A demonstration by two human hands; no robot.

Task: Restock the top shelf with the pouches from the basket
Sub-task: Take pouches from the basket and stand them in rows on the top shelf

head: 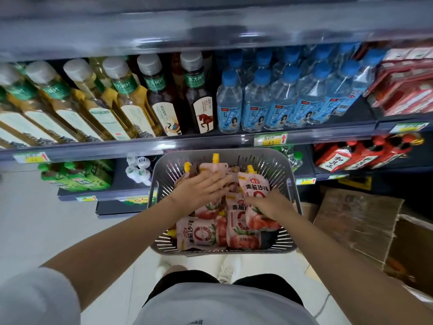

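A grey slatted basket (289, 174) stands on the floor in front of me, filled with several pink tomato-sauce pouches with yellow caps. My left hand (201, 187) lies flat, fingers spread, on the pouches at the basket's back. My right hand (269, 204) is closed around one upright pouch (254, 186) at the right side of the basket. More pouches (199, 233) lie flat at the front. The top shelf (210, 26) shows only as a blurred grey edge overhead; its contents are hidden.
Tea bottles (131, 97) and blue-capped water bottles (257, 99) fill the shelf under it. Red packs (407, 85) sit at the right. Green bottles (77, 175) stand lower left. Flattened cardboard boxes (360, 221) lie on the floor right of the basket.
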